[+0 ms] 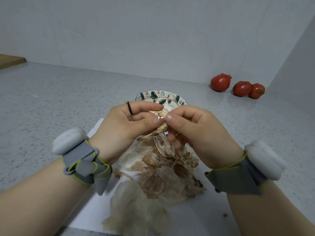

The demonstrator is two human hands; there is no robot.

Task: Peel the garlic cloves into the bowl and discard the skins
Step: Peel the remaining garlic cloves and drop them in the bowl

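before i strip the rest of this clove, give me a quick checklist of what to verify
1. Left hand grips the pale, partly skinned garlic clove: ok.
2. Right hand pinches the thin loose skin at the clove's top: ok.
3. Clove fully bare: not ok, skin hangs from its lower end.
4. Leaf-patterned ceramic bowl sits just beyond the hands: ok.
5. Room inside the bowl: cannot tell, the hands hide it.
6. Pile of papery brown skins lies on the white sheet directly below the hands: ok.
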